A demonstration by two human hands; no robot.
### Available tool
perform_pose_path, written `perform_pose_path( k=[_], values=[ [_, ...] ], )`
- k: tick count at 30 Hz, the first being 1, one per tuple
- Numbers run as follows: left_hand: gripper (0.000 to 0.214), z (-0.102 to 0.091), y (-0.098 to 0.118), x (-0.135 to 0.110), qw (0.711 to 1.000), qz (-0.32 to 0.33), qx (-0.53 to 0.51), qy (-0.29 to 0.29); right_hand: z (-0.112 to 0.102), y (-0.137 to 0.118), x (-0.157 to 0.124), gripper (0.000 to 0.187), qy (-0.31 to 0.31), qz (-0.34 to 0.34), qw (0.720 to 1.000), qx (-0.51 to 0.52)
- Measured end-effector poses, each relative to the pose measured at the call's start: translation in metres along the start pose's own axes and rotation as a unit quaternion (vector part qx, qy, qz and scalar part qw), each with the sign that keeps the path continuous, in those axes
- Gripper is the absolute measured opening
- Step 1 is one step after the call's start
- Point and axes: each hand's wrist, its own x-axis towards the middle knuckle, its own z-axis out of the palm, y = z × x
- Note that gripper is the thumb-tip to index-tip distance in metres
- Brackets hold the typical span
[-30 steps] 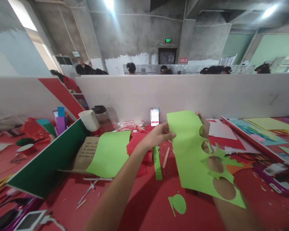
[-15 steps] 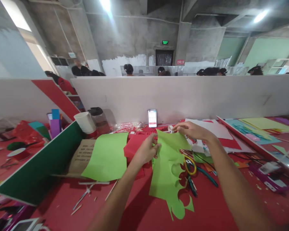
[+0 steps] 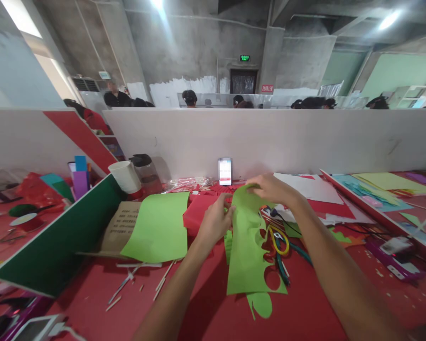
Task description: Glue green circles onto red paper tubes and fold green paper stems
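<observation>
A bright green sheet (image 3: 246, 255) with round cut-outs along its right side lies in front of me, its upper end raised and curled. My right hand (image 3: 275, 189) pinches that upper end, fingertips partly behind the curl. At the sheet's left edge is my left hand (image 3: 216, 219), its fingers bent and closed against the edge; the exact grip is partly hidden. A rounded green cut-out (image 3: 261, 304) shows below the sheet. Yellow-handled scissors (image 3: 279, 240) and dark green-handled pliers (image 3: 282, 271) lie to the right of it.
Left of my hands are a red folded piece (image 3: 196, 213), another green sheet (image 3: 159, 229) and cardboard (image 3: 117, 227). A phone (image 3: 225, 171) leans on the white partition (image 3: 270, 137). A green board (image 3: 71, 241), a cup (image 3: 125, 177) and thin sticks (image 3: 159, 283) stand or lie leftward.
My right hand has moved left and taken hold of the sheet's upper end, curling it up. The lower part has shifted and now covers more of the cut-out. My left hand has barely moved.
</observation>
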Motion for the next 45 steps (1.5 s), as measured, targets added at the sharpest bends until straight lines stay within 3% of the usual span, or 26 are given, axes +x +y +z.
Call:
perform_pose_path(
  k=[4, 8, 12, 15, 21, 24, 28, 34, 38, 45],
  values=[
    [0.033, -0.004, -0.006, -0.020, 0.999, -0.008, 0.019, -0.048, -0.010, 0.026, 0.014, 0.021, -0.056, 0.005, 0.997, 0.058],
    [0.025, 0.000, -0.022, -0.049, 0.982, 0.004, 0.145, -0.119, -0.026, 0.045, 0.023, 0.023, -0.155, 0.032, 0.972, 0.173],
    [0.027, 0.012, -0.036, -0.070, 0.959, 0.018, 0.227, -0.169, -0.033, 0.050, 0.030, 0.034, -0.180, 0.068, 0.939, 0.284],
    [0.032, 0.020, -0.041, -0.076, 0.950, 0.045, 0.254, -0.178, -0.027, 0.050, 0.034, 0.039, -0.201, 0.083, 0.929, 0.299],
    [0.026, 0.028, -0.043, -0.076, 0.934, 0.086, 0.304, -0.168, 0.012, 0.048, 0.040, 0.043, -0.189, 0.049, 0.972, 0.128],
    [0.026, 0.030, -0.042, -0.078, 0.931, 0.112, 0.311, -0.157, 0.032, 0.049, 0.041, 0.029, -0.270, 0.048, 0.961, 0.041],
    [0.023, 0.032, -0.041, -0.080, 0.917, 0.132, 0.341, -0.157, 0.047, 0.053, 0.042, 0.024, -0.287, 0.051, 0.955, -0.058],
    [0.023, 0.033, -0.043, -0.081, 0.914, 0.131, 0.352, -0.155, 0.065, 0.052, 0.038, 0.016, -0.326, 0.033, 0.939, -0.105],
    [0.024, 0.031, -0.045, -0.080, 0.922, 0.125, 0.337, -0.146, 0.073, 0.047, 0.033, 0.014, -0.316, 0.010, 0.940, -0.131],
    [0.025, 0.030, -0.047, -0.080, 0.936, 0.107, 0.308, -0.137, 0.084, 0.048, 0.025, 0.025, -0.298, 0.017, 0.942, -0.151]
  ],
)
